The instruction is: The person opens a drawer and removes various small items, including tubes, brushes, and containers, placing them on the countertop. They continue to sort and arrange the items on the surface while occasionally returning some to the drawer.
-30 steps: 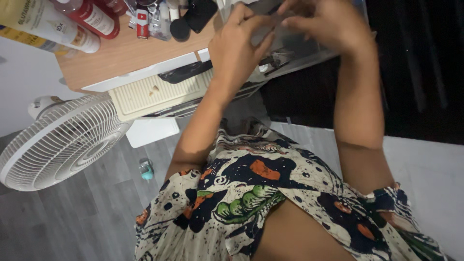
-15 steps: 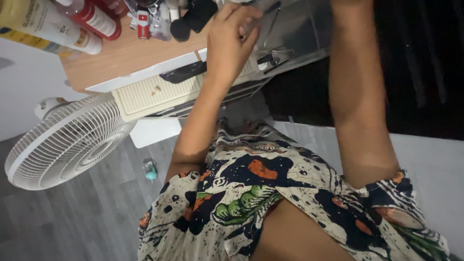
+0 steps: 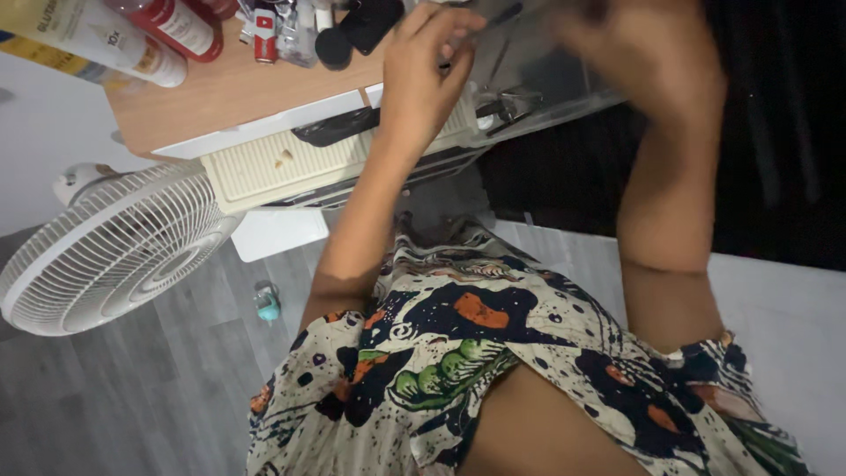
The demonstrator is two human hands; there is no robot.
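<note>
Above wooden shelf (image 3: 238, 97): left hand (image 3: 423, 79) grip pinching thin dark tool (image 3: 489, 22); right hand (image 3: 643, 62) blurred, grip unclear.

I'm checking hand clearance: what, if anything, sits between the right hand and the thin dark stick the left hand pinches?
Nothing visible does. The left hand pinches the thin dark stick; the blurred right hand hangs just beside its tip.

White slatted fan (image 3: 115, 256) at nine o'clock; red bottle (image 3: 181, 26) and yellow-white tube (image 3: 84, 35) at eleven on the tan wooden tabletop (image 3: 229, 92); cream shirt (image 3: 493, 370) with navy, orange and green blotches at six.
</note>
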